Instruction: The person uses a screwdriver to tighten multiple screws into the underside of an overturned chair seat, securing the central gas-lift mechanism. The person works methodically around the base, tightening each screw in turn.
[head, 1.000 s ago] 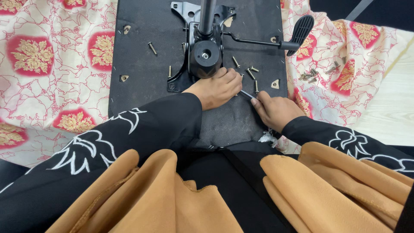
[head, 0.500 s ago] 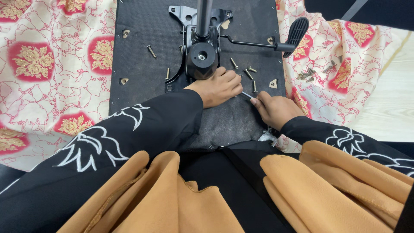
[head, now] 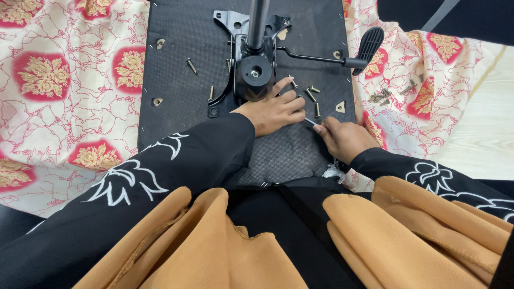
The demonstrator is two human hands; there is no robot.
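Chair seat base [head: 182,107], black and turned underside up, is lying on a floral red-and-cream cloth [head: 59,112] that is spreading out to its left; a loose screw [head: 191,65] is resting on the black fabric left of the metal mechanism plate [head: 251,64], which is sitting at the middle with a cylinder column [head: 257,21] rising from it; the left hand [head: 273,109] is lying open, palm down, fingers spread against the foot of the mechanism; several bolts [head: 310,95] are lying just right of those fingers; the right hand [head: 342,139] is pinching a thin metal tool [head: 309,122], its tip meeting the left fingers; a black lever paddle [head: 369,43] is jutting right; more screws [head: 385,96] are lying on the cloth.
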